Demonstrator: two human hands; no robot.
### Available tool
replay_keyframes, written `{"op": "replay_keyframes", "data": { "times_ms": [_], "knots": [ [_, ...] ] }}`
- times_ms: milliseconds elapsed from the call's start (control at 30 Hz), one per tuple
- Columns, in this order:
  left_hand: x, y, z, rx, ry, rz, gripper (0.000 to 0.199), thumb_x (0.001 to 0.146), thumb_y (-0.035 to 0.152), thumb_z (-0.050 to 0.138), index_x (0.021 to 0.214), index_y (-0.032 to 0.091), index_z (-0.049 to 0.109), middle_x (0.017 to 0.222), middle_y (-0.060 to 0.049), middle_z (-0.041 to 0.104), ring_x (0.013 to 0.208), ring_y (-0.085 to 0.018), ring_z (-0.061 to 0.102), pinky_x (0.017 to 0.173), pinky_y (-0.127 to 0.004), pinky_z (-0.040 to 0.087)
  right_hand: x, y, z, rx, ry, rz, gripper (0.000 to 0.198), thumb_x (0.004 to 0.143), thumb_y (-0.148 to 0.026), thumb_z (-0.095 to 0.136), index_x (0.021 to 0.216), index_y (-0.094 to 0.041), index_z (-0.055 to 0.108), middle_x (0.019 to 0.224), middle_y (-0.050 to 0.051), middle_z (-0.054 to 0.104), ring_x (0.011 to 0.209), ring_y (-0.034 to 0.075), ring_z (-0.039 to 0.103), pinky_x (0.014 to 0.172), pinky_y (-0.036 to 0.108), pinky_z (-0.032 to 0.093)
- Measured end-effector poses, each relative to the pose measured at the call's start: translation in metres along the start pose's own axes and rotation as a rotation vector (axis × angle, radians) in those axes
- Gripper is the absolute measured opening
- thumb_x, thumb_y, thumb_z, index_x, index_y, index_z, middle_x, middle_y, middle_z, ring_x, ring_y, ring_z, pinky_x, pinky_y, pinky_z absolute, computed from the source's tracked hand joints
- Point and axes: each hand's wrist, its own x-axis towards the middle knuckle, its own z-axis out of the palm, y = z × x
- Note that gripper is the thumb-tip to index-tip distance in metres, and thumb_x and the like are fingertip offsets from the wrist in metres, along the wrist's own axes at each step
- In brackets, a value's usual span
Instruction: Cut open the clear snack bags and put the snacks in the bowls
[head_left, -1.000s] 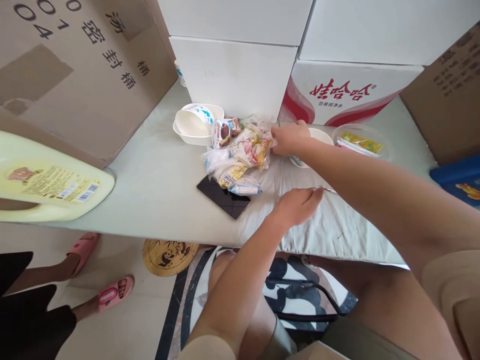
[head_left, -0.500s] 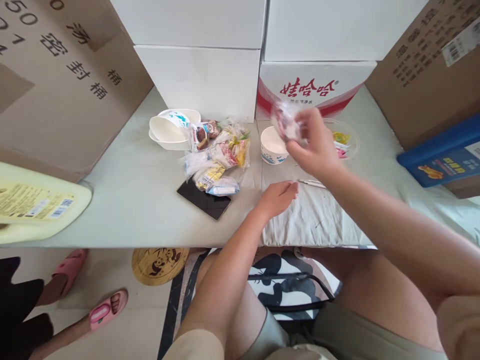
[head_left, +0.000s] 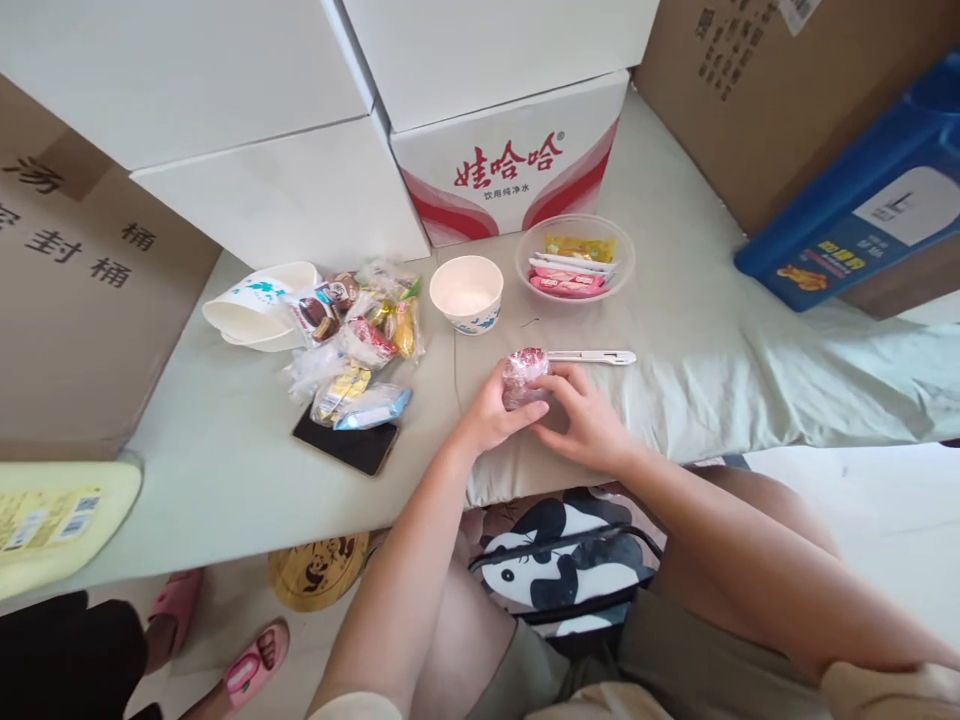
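Observation:
A snack in a crinkled clear and red wrapper (head_left: 525, 376) is held upright near the table's front edge. My left hand (head_left: 487, 418) is closed round its left side, with the thumb across the front. My right hand (head_left: 589, 420) grips the same packet from the right with its fingertips. Just behind the right hand lies a thin white-handled knife-like tool (head_left: 600, 357). Past the packet stands an open white paper bowl (head_left: 466, 290). Right of that bowl, a clear round plastic tub (head_left: 627, 262) holds several pink, white and yellow sachets.
Several wrapped snacks (head_left: 367, 340) are heaped at the left, partly over a black phone (head_left: 352, 445). Stacked paper bowls (head_left: 225, 320) stand behind them. White cartons (head_left: 510, 170) close off the back; a blue jug (head_left: 847, 220) stands right. Another person's feet in pink slippers (head_left: 255, 665) show below.
My right hand has come down from above the paper bowl with the wrapped snack, and my left hand now holds it too. The view has turned to the right.

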Motion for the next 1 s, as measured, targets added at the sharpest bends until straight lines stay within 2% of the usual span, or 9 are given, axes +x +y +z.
{"op": "replay_keyframes", "data": {
  "times_ms": [100, 200, 300, 367, 467, 600, 667, 800, 1000],
  "knots": [
    [0.006, -0.003, -0.005, 0.085, 0.159, -0.013, 0.056, 0.072, 0.039, 0.078, 0.119, 0.018, 0.054, 0.12, -0.011, 0.068, 0.109, -0.023, 0.066, 0.098, -0.036, 0.051, 0.004, 0.01, -0.013, -0.028, -0.024, -0.02, 0.03, 0.086, -0.026, 0.058, 0.116, -0.027, 0.057, 0.12, 0.011, 0.059, 0.113, 0.03, 0.06, 0.096, 0.048, 0.051],
    [0.008, -0.006, -0.01, 0.149, 0.299, -0.004, 0.064, 0.067, 0.038, 0.081, 0.121, 0.019, 0.053, 0.114, -0.009, 0.068, 0.1, -0.021, 0.067, 0.09, -0.033, 0.053, 0.01, 0.027, -0.028, -0.19, 0.071, 0.092, 0.029, 0.087, -0.024, 0.055, 0.115, -0.024, 0.06, 0.118, 0.014, 0.061, 0.111, 0.033, 0.06, 0.095, 0.051, 0.049],
    [0.005, -0.006, -0.013, 0.089, 0.322, -0.013, 0.075, 0.065, 0.042, 0.083, 0.128, 0.022, 0.047, 0.1, -0.005, 0.069, 0.084, -0.018, 0.068, 0.074, -0.029, 0.054, 0.012, 0.045, -0.04, -0.395, 0.096, 0.242, 0.038, 0.085, -0.025, 0.056, 0.123, -0.021, 0.06, 0.131, 0.017, 0.058, 0.117, 0.037, 0.056, 0.095, 0.052, 0.046],
    [0.002, -0.005, -0.015, 0.012, 0.326, -0.006, 0.072, 0.068, 0.047, 0.081, 0.126, 0.022, 0.047, 0.088, -0.002, 0.069, 0.074, -0.015, 0.066, 0.066, -0.026, 0.053, 0.012, 0.053, -0.044, -0.496, 0.067, 0.306, 0.034, 0.086, -0.027, 0.055, 0.118, -0.019, 0.064, 0.131, 0.017, 0.06, 0.119, 0.037, 0.055, 0.094, 0.05, 0.044],
    [-0.001, -0.006, -0.021, 0.013, 0.411, 0.072, 0.059, 0.073, 0.047, 0.077, 0.118, 0.021, 0.05, 0.085, -0.001, 0.069, 0.073, -0.014, 0.065, 0.067, -0.025, 0.052, 0.011, 0.056, -0.047, -0.559, 0.014, 0.336, 0.027, 0.092, -0.03, 0.048, 0.105, -0.018, 0.068, 0.114, 0.016, 0.068, 0.111, 0.034, 0.058, 0.088, 0.044, 0.044],
    [-0.007, -0.011, -0.033, 0.237, 0.561, 0.125, 0.043, 0.08, 0.038, 0.071, 0.116, 0.02, 0.056, 0.097, -0.004, 0.07, 0.086, -0.016, 0.068, 0.078, -0.028, 0.055, 0.014, 0.044, -0.047, -0.436, 0.042, 0.416, 0.03, 0.094, -0.035, 0.045, 0.105, -0.018, 0.068, 0.093, 0.013, 0.073, 0.084, 0.028, 0.064, 0.068, 0.035, 0.043],
    [-0.011, -0.013, -0.038, 0.339, 0.551, 0.109, 0.046, 0.08, 0.033, 0.071, 0.121, 0.02, 0.056, 0.11, -0.007, 0.071, 0.098, -0.019, 0.069, 0.089, -0.032, 0.055, 0.016, 0.035, -0.044, -0.283, 0.038, 0.408, 0.031, 0.094, -0.037, 0.045, 0.106, -0.019, 0.068, 0.086, 0.009, 0.073, 0.072, 0.024, 0.063, 0.063, 0.032, 0.042],
    [-0.017, -0.013, -0.043, 0.458, 0.454, 0.065, 0.061, 0.077, 0.026, 0.072, 0.134, 0.019, 0.051, 0.133, -0.012, 0.064, 0.12, -0.023, 0.064, 0.106, -0.039, 0.049, 0.017, 0.019, -0.034, -0.092, -0.043, 0.268, 0.033, 0.094, -0.04, 0.044, 0.102, -0.02, 0.069, 0.07, 0.004, 0.069, 0.058, 0.017, 0.057, 0.059, 0.029, 0.042],
    [-0.018, -0.006, -0.04, 0.494, 0.426, 0.023, 0.06, 0.079, 0.026, 0.071, 0.136, 0.016, 0.052, 0.133, -0.013, 0.066, 0.12, -0.024, 0.065, 0.108, -0.039, 0.048, 0.016, 0.008, -0.022, -0.07, -0.083, 0.184, 0.034, 0.094, -0.039, 0.044, 0.102, -0.018, 0.069, 0.066, 0.003, 0.065, 0.056, 0.015, 0.054, 0.058, 0.027, 0.041]
  ]
}}
